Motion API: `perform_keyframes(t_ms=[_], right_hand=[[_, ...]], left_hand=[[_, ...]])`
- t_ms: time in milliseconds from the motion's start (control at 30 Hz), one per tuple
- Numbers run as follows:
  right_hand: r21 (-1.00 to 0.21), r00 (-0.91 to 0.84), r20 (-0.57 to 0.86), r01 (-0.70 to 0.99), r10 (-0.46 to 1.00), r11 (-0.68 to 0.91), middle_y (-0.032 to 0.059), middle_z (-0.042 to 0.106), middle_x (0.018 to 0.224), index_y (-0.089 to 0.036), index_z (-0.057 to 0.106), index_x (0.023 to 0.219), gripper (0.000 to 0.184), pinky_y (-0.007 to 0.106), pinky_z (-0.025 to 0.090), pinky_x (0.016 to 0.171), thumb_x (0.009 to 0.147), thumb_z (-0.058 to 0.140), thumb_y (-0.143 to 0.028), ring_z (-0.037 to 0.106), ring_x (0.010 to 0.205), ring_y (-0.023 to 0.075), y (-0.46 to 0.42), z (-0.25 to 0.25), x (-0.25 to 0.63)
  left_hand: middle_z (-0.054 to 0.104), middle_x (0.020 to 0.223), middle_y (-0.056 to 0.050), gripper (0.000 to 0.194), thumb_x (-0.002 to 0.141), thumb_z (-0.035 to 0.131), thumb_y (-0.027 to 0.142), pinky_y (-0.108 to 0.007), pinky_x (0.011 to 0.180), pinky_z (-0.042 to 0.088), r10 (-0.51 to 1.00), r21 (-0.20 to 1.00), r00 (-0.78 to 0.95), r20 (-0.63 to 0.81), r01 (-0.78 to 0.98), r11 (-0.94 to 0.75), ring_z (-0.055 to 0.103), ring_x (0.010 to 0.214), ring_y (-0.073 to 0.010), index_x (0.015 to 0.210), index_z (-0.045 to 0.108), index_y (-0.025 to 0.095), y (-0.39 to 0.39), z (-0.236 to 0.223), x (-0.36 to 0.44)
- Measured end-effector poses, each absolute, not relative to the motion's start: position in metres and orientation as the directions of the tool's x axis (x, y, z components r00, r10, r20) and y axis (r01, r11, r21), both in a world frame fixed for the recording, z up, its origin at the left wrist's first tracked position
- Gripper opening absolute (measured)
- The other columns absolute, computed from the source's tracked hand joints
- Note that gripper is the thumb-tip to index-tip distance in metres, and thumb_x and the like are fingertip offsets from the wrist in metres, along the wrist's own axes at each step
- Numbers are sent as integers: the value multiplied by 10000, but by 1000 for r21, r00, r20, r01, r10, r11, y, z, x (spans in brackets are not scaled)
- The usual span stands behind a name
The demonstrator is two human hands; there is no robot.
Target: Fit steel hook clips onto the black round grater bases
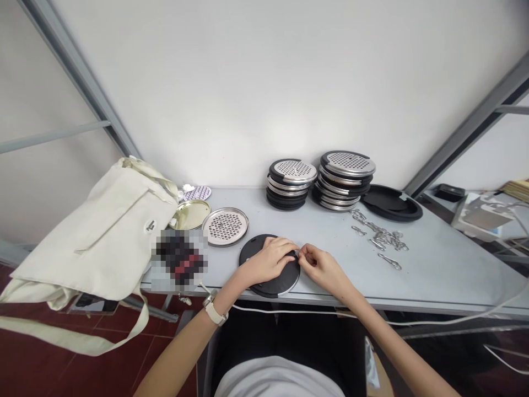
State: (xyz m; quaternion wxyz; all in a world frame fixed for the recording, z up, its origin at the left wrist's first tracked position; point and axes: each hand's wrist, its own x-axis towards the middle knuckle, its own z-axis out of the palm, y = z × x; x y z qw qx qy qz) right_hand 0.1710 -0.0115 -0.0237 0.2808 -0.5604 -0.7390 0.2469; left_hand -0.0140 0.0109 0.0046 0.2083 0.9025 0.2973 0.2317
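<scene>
Close to the table's front edge lies a round black disc with a thin silvery strip along its lower right rim. My left hand rests over it with the fingers bent, pressing and gripping its upper right part. At the disc's right edge my right hand is closed in a pinch, fingertips almost meeting those of the left; what they pinch is too small to make out. Several loose metal snap hooks lie to the right. Left of the disc is a round metal grater plate with a raised rim.
Two stacks of grater discs with black rims, a shorter one and a taller one, stand near the wall. A black round tray sits beside them. At left are a gold lid and a cream bag. A white cable runs along the front.
</scene>
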Motion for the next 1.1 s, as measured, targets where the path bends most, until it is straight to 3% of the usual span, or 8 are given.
perform_keyframes(t_ms=[533, 1100], right_hand=[[-596, -229, 156, 754, 961, 276, -69, 433, 524, -221, 411, 768, 152, 209, 289, 498, 867, 390, -334, 420, 447, 103, -15, -25, 169], [-493, -257, 203, 807, 945, 325, -30, 561, 606, -218, 437, 820, 157, 217, 301, 503, 913, 334, -290, 510, 479, 127, -20, -24, 167]], left_hand=[[573, 1158, -40, 271, 925, 408, 170, -331, 997, 314, 653, 542, 706, 275, 447, -712, 488, 1118, -160, 1176, 498, 220, 10, 6, -13], [568, 1155, -54, 281, 924, 405, 167, -354, 1003, 340, 657, 548, 688, 308, 436, -714, 491, 1108, -175, 1188, 495, 207, 10, 2, -12]])
